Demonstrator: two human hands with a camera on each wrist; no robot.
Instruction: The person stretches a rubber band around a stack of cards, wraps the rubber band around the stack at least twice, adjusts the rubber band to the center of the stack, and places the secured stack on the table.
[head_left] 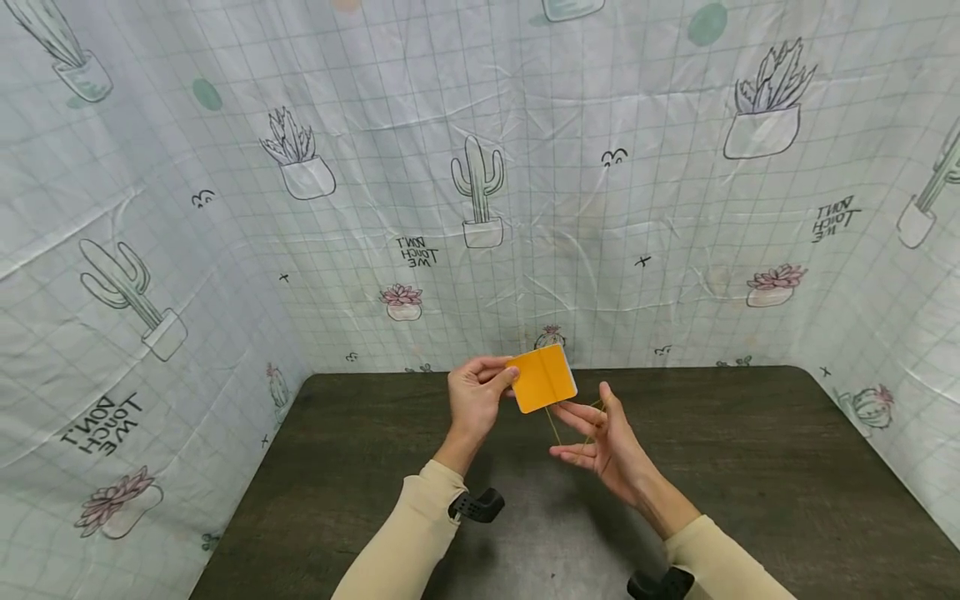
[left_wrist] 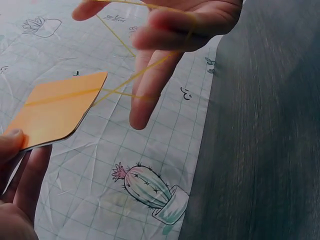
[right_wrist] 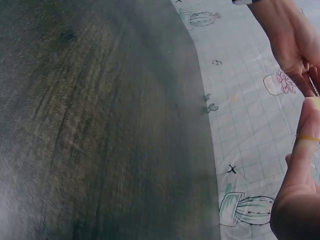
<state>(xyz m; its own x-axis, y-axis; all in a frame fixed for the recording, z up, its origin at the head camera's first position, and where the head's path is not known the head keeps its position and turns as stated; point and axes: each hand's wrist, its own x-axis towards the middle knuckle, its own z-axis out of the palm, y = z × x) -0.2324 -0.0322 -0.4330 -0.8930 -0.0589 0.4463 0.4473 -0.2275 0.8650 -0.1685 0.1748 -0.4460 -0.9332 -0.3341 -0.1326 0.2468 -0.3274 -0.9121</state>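
My left hand pinches a small orange notebook by its left edge, thumb on the cover and fingers behind. The notebook is thin, with rounded corners and a pale edge at its right side. A thin yellow rubber band crosses its cover and stretches away to my right hand. Those right fingers are spread and extended, with the band looped over the thumb and fingers in several taut strands. In the right wrist view, one strand circles the thumb, while most of the notebook falls outside the frame.
Both hands are raised above a dark wood-grain table. Behind and at both sides hangs a pale grid-patterned cloth printed with potted cacti. Each wrist carries a black strapped device, such as the left wrist device.
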